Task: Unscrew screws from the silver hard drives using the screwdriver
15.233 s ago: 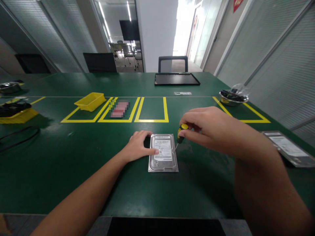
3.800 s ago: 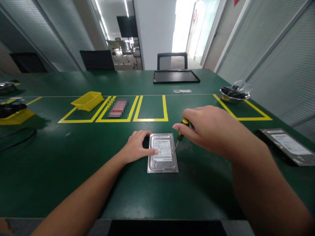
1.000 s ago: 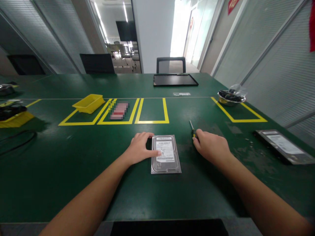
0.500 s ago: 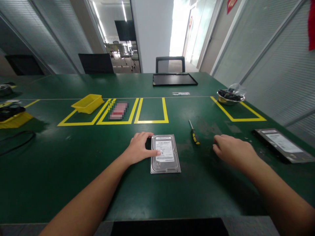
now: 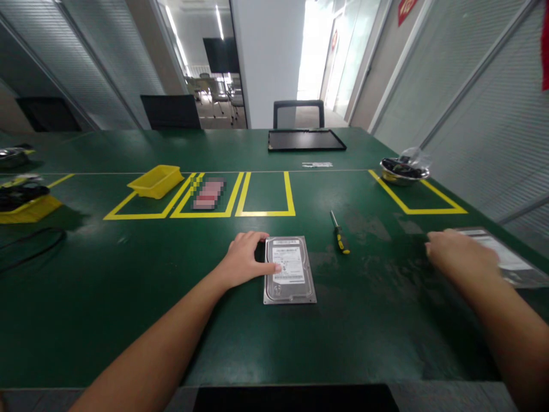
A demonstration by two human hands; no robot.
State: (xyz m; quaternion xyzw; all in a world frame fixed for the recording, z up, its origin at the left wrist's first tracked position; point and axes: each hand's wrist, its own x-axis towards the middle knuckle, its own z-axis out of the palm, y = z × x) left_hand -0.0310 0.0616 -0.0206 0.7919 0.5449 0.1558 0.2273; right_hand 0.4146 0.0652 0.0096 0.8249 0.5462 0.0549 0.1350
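Observation:
A silver hard drive with a white label lies flat on the green table in front of me. My left hand grips its left edge, fingers curled over the far corner and thumb on the label. To its right a small screwdriver with a yellow and black handle lies loose on the table. My right hand is far to the right, smeared by motion, at the near end of a second hard drive.
Yellow tape boxes mark the table's middle, with a yellow tray and a pink item in them. A metal bowl stands at the right, a black flat tray at the back, another yellow tray and a black cable at the left.
My right hand has let go of the screwdriver, which now lies on the table, and has swung right to the second hard drive. The left hand has stayed on the drive.

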